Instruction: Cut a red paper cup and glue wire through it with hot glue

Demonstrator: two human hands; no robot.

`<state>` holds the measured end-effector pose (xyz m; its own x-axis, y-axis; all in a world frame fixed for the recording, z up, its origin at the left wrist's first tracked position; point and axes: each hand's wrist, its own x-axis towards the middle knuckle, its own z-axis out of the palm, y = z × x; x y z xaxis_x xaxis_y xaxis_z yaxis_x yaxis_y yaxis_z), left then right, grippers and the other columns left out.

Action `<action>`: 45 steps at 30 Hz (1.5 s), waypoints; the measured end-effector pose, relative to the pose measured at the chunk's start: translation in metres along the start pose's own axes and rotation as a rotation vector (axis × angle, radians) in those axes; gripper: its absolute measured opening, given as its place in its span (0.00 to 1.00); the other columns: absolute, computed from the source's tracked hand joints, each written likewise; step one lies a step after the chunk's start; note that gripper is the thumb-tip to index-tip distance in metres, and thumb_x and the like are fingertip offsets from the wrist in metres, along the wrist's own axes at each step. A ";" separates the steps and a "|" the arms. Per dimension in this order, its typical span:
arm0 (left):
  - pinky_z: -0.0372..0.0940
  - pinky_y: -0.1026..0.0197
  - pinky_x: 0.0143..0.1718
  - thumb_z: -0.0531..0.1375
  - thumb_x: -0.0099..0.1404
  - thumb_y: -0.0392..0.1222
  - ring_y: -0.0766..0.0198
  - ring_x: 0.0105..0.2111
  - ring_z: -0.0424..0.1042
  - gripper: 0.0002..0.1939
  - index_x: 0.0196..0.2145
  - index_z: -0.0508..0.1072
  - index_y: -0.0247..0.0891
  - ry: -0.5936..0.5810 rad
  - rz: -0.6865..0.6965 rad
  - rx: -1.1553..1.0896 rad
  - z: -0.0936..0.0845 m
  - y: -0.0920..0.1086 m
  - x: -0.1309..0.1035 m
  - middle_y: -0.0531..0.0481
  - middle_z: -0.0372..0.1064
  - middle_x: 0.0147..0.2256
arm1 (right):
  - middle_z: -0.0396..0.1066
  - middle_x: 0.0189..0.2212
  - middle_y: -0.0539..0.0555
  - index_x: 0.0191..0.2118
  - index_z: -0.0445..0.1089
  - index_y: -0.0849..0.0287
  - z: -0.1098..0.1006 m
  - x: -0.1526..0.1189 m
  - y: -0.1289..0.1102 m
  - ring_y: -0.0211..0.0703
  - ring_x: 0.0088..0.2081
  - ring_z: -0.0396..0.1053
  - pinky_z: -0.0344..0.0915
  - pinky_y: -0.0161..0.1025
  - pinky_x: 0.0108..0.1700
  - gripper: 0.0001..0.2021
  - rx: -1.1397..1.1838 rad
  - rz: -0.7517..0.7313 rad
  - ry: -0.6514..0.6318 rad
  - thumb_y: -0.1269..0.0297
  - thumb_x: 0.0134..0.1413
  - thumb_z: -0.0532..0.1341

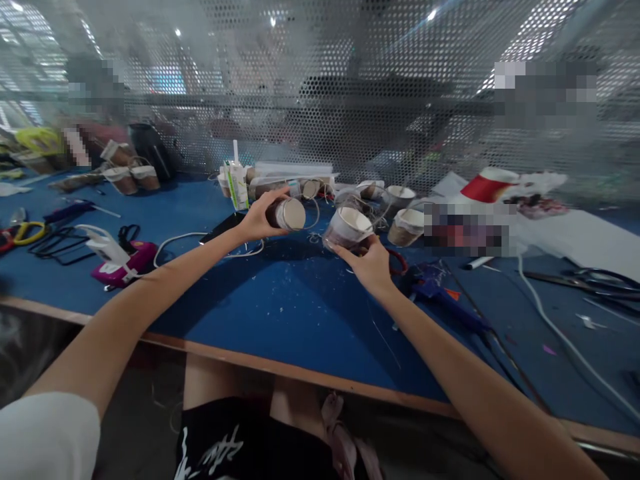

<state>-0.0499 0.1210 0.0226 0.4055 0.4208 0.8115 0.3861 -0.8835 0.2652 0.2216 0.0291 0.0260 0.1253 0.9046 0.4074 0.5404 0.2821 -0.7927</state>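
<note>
My left hand is closed around a brown paper cup, tipped so its pale round end faces me. My right hand grips a second paper cup, whose open white mouth points up and slightly toward me. A thin cord or wire loop shows between the two cups. Both are held over the middle of the blue table. Just right of the second cup stands another paper cup. Below and right of my right hand lies a blue glue gun.
Further cups and rolled paper crowd the back by the perforated metal screen. At left are a purple power strip, yellow-handled scissors and a black phone. Dark scissors, a white cable and white paper lie at right.
</note>
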 end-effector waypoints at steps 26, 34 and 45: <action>0.60 0.46 0.57 0.51 0.56 0.74 0.51 0.57 0.63 0.46 0.62 0.40 0.47 0.034 -0.085 -0.108 0.014 0.040 -0.014 0.39 0.56 0.55 | 0.74 0.42 0.66 0.45 0.69 0.64 0.003 0.002 0.003 0.58 0.42 0.72 0.69 0.54 0.45 0.33 -0.049 -0.050 0.007 0.46 0.34 0.68; 0.57 0.42 0.60 0.56 0.60 0.63 0.52 0.55 0.64 0.33 0.57 0.55 0.45 0.024 0.138 0.098 0.011 0.044 -0.018 0.41 0.65 0.52 | 0.74 0.41 0.64 0.43 0.70 0.61 0.003 0.001 -0.001 0.57 0.42 0.71 0.68 0.55 0.46 0.32 -0.025 -0.030 0.034 0.45 0.31 0.69; 0.50 0.40 0.63 0.56 0.65 0.48 0.52 0.58 0.62 0.27 0.59 0.58 0.40 -0.454 0.241 0.243 0.010 0.049 -0.008 0.39 0.65 0.54 | 0.71 0.43 0.66 0.44 0.64 0.61 -0.008 0.005 0.004 0.59 0.46 0.69 0.63 0.56 0.49 0.30 -0.193 -0.040 0.318 0.47 0.36 0.68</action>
<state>-0.0258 0.0762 0.0236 0.8007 0.3073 0.5143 0.3967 -0.9152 -0.0708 0.2307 0.0321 0.0286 0.3366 0.7412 0.5808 0.6929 0.2227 -0.6857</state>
